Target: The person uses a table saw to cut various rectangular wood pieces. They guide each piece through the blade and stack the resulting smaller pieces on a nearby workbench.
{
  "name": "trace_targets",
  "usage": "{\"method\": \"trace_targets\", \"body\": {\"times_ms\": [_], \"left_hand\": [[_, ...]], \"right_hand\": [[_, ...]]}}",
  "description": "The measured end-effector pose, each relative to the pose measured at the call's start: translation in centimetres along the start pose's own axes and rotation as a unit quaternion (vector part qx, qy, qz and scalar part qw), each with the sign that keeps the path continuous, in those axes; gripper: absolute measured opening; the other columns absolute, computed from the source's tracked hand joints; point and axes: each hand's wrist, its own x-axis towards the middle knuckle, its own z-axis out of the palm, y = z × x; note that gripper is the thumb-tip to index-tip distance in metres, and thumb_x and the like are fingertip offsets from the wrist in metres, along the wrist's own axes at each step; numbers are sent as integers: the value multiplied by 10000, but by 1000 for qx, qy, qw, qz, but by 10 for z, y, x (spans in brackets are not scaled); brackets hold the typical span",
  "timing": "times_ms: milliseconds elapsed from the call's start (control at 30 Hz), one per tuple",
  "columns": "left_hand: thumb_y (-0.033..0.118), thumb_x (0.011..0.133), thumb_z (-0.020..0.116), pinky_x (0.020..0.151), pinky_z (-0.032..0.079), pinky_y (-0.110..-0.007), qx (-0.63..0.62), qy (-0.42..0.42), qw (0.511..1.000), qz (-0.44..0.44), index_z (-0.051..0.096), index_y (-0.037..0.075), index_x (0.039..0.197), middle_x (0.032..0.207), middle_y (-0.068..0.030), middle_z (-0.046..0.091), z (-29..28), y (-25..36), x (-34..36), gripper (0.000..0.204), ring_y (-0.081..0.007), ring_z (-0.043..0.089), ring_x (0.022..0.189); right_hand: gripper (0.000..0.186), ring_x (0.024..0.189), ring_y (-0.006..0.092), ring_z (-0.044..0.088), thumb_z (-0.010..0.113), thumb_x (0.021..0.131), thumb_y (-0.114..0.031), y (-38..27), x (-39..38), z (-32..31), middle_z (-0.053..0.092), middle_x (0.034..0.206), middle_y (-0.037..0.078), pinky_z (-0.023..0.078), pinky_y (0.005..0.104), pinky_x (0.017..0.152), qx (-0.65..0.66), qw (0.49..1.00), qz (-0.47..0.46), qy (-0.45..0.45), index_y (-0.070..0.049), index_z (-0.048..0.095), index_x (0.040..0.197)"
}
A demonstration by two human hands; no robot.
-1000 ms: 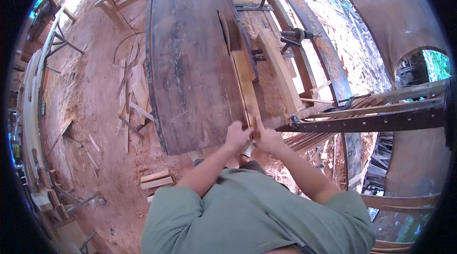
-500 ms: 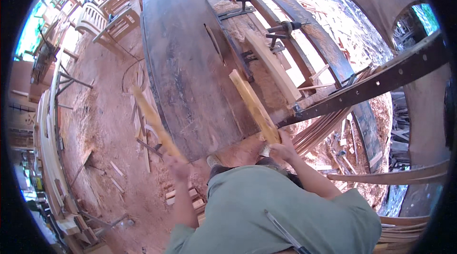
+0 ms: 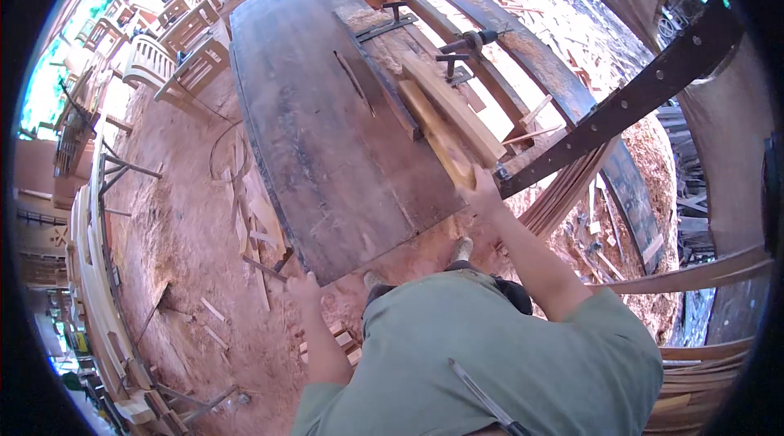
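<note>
My right hand [image 3: 482, 191] is closed round the near end of a yellowish wooden strip [image 3: 434, 132]. The strip lies over the dark worktable [image 3: 327, 126], close beside a pale wooden beam [image 3: 457, 109] and a narrow dark guide rail [image 3: 380, 81]. My left hand [image 3: 305, 289] is at the table's near left corner, its fingers curled, with nothing seen sticking out of them. Whether it touches the table edge I cannot tell.
Two T-handled clamps [image 3: 394, 10] stand on the table's right part, near a dark cylindrical fitting [image 3: 478, 38]. A dark metal arm with holes [image 3: 621, 109] slants up at the right. Wood scraps [image 3: 260, 211] and sawdust cover the floor at left; slatted chairs [image 3: 151, 60] stand behind.
My right hand has moved the wooden strip forward, alongside the pale beam. The wooden piece that my left hand held has left that hand, which is now lower by the table corner.
</note>
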Motion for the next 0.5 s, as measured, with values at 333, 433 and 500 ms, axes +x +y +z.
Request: {"method": "trace_targets", "body": {"times_ms": [333, 433, 500], "left_hand": [[180, 811, 640, 1035, 410, -426, -140, 101, 984, 35, 603, -127, 1119, 1269, -263, 559, 18, 40, -35, 436, -400, 546, 1166], [140, 808, 640, 1024, 414, -415, -217, 161, 962, 27, 600, -121, 1107, 1268, -249, 558, 11, 54, -40, 399, -383, 546, 1169], [100, 812, 640, 997, 430, -409, -202, 190, 957, 90, 603, -114, 1072, 1243, -226, 570, 4, 63, -45, 339, -364, 564, 1143]], "right_hand": [[548, 1122, 446, 570, 571, 923, -382, -27, 102, -37, 562, 1200, 289, 449, 537, 956, -279, 951, 135, 0, 16, 445, 1278], [449, 1058, 445, 605, 485, 960, -370, -31, 106, -50, 607, 1128, 285, 471, 524, 917, -258, 963, 68, 41, 28, 506, 1166], [430, 1039, 440, 614, 478, 963, -360, -32, 97, -55, 625, 1082, 293, 478, 511, 905, -249, 966, 58, 47, 21, 523, 1155]]}}
